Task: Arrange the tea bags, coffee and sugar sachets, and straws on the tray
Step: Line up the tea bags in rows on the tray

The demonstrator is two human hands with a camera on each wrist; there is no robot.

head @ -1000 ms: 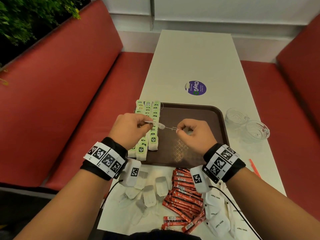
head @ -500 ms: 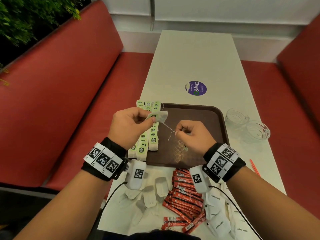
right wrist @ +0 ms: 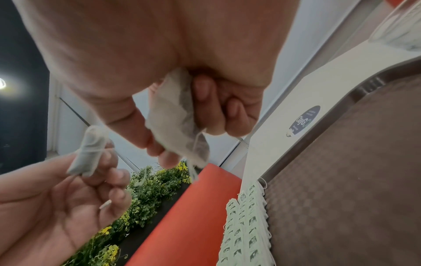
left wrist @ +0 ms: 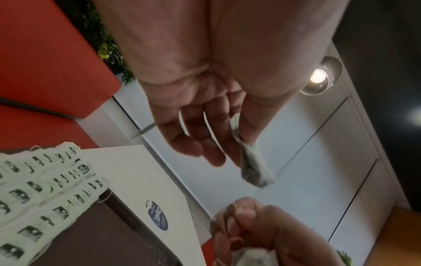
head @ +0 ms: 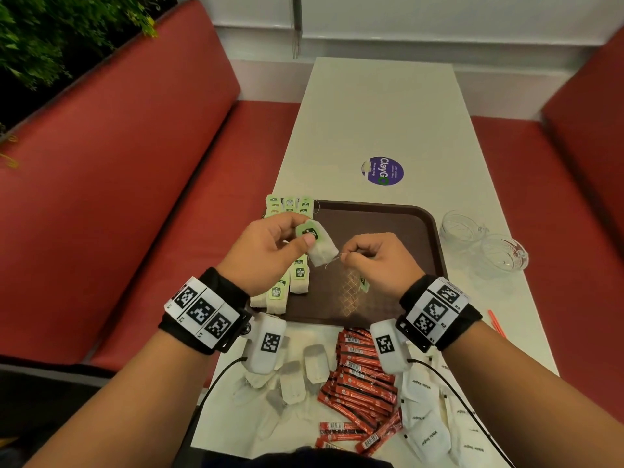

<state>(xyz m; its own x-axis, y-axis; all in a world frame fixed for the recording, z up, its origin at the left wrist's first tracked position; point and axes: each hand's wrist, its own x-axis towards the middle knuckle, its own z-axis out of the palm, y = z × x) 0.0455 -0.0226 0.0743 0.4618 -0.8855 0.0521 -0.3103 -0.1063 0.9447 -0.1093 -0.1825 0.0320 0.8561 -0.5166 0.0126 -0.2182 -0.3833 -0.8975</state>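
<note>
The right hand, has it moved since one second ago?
Yes. The right hand has slid left over the tray, closer to the left hand and its tea bag.

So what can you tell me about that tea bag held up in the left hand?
The tea bag is a small white paper pouch with a green tag on its upper part. The left hand pinches it between thumb and fingers, tilted, in the air over the left side of the brown tray. A thin string runs from it to the right hand, which pinches it and also holds a second bag.
</note>
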